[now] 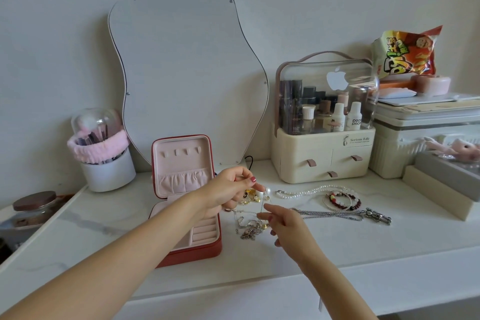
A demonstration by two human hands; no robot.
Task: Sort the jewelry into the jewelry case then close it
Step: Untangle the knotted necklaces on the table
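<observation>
Two hands work one thin silver chain [262, 205] above the bench [337, 254], beside the open jewelry case [187, 189]: left hand [228, 189] and right hand [283, 221] each pinch it. It looks light, limp and tangle-prone; best held near its ends.

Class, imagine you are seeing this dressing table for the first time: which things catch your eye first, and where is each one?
Mid-table, the left hand and right hand pinch a thin chain above a tangle of jewelry. Left of them stands the red jewelry case, open, its pink lid upright. Behind it a wavy mirror leans on the wall, and a bright snack bag sits top right.
</observation>
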